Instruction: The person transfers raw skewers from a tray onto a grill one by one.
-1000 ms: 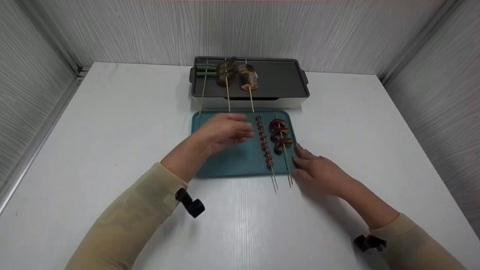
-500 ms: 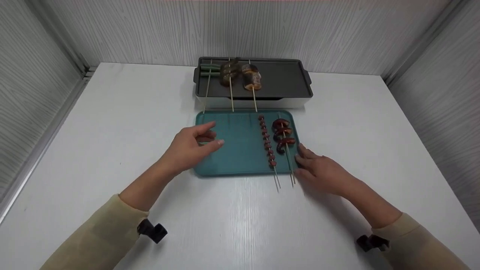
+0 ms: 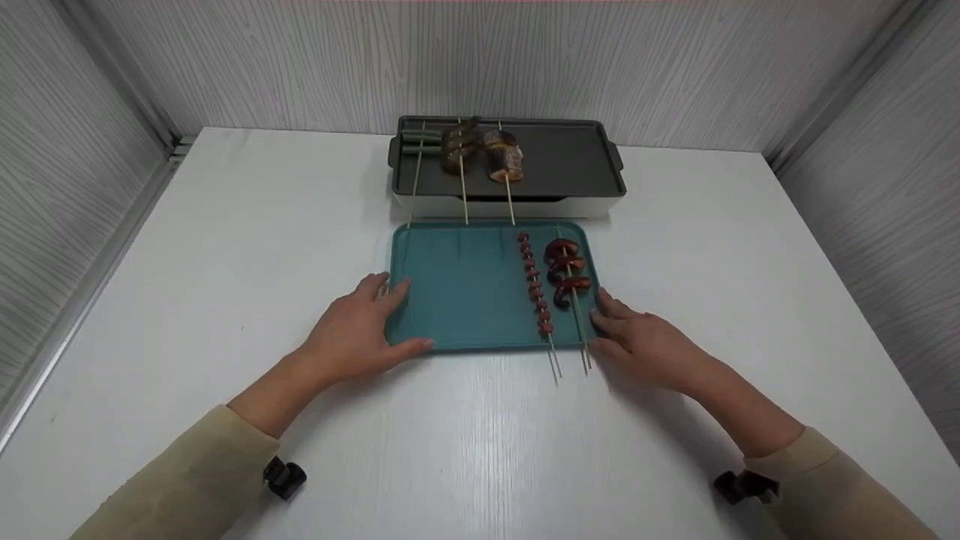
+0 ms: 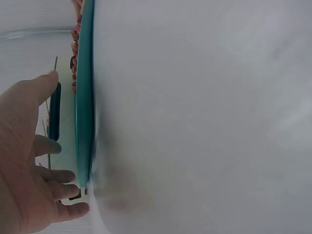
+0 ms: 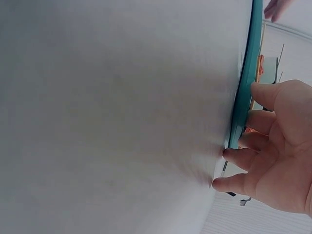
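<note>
A teal rectangular tray (image 3: 457,300) lies on the white table. My left hand (image 3: 352,330) is at its front left corner, fingers and thumb spread around the rim. In the left wrist view, those fingers (image 4: 63,190) reach toward the tray's side. My right hand (image 3: 637,345) rests at the front right corner, its fingers (image 5: 258,141) loosely extended against the tray's edge. Toward the tray's right side lie a skewer of small red pieces (image 3: 534,289) and a skewer of glossy red-brown curled pieces (image 3: 568,274). Their sticks poke out over the front rim.
Behind the tray stands a black griddle (image 3: 566,157) on a white base. On its left half sit a skewer of green sticks (image 3: 421,149), a dark brown skewer (image 3: 456,148) and a skewer of browned chunks (image 3: 504,157), with handles toward the tray. Pale wood-grain walls (image 3: 480,60) enclose the table.
My left hand has moved left and toward me, from over the tray to its front left corner, and its fingers have spread. My right hand stays at the right edge.
</note>
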{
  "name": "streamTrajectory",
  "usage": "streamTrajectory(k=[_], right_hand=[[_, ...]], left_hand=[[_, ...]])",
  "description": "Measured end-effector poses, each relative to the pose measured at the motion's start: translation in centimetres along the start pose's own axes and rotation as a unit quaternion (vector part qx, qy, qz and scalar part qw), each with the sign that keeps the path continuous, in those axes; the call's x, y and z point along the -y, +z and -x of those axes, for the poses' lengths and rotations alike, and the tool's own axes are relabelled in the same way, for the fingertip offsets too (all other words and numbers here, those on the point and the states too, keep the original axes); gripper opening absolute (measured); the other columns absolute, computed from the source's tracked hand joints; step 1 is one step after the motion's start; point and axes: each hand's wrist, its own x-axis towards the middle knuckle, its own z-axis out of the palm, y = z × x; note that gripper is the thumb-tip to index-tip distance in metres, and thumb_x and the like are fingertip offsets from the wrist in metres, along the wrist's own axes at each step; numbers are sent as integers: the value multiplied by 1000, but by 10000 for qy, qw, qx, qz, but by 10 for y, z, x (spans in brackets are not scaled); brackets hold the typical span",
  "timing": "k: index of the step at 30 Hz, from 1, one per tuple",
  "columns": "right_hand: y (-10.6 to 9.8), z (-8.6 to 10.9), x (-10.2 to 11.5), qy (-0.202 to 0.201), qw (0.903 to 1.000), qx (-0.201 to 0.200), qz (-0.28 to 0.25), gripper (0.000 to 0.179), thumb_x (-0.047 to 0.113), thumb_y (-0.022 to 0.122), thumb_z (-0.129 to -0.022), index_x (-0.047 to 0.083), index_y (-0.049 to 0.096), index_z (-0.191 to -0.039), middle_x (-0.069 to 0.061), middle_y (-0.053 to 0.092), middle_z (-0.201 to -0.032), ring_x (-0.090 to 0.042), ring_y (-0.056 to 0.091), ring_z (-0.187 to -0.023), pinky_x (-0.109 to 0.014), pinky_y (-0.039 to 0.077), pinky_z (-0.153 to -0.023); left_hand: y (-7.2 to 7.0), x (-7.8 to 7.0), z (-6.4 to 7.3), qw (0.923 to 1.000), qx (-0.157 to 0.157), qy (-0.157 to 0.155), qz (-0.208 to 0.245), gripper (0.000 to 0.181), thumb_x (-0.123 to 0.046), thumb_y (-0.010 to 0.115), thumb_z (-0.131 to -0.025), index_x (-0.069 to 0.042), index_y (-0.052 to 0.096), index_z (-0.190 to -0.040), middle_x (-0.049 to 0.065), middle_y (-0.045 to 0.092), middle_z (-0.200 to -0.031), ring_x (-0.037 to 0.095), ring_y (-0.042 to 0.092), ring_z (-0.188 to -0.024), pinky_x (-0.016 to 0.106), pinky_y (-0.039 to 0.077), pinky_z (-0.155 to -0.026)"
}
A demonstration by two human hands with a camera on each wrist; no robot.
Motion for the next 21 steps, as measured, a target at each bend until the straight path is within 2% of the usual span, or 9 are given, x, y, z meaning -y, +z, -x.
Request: streamTrajectory(k=[4, 6, 9, 14, 21], right_hand=[[0, 0, 0, 6, 10000, -5, 33, 60, 33, 57, -111, -4, 45, -156, -20, 26, -171, -45, 42, -148, -60, 41, -115], [0, 0, 0, 8, 10000, -2, 61, 60, 34, 57, -111, -4, 46, -156, -21, 27, -171, -45, 42, -148, -61, 40, -115], [1, 0, -1, 8, 10000, 5, 67, 60, 34, 57, -111, -4, 46, -156, -21, 27, -171, -46, 42, -148, -61, 40, -115], [0, 2, -3, 46, 10000, -34, 57, 61, 35, 57, -111, -3, 46, -156, -20, 27, -171, -46, 44, -147, -61, 41, -114], [1, 0, -2, 66, 9999, -87, -73, 63, 40, 57, -111, -2, 47, -157, -17, 27, -171, -43, 43, -148, -60, 41, -115]], left_hand=[[3, 5, -2, 9987, 339, 26, -375, 103, -71, 66, -94, 0, 38, -163, 36, 30, -165, 54, 32, -151, 65, 37, -116], [4, 6, -4, 9977, 448, 55, -512, 105, -74, 63, -93, 0, 37, -163, 36, 28, -165, 53, 28, -153, 66, 34, -118], [5, 7, -6, 9963, 566, 82, -640, 106, -76, 59, -94, -1, 37, -164, 35, 27, -166, 52, 27, -154, 67, 30, -119], [7, 7, -9, 9949, 595, 127, -809, 107, -81, 54, -94, -1, 38, -163, 33, 30, -166, 51, 29, -154, 66, 31, -119], [7, 8, -8, 9940, 724, 29, -815, 107, -82, 53, -93, -1, 39, -163, 33, 31, -165, 50, 29, -154, 67, 31, -119]])
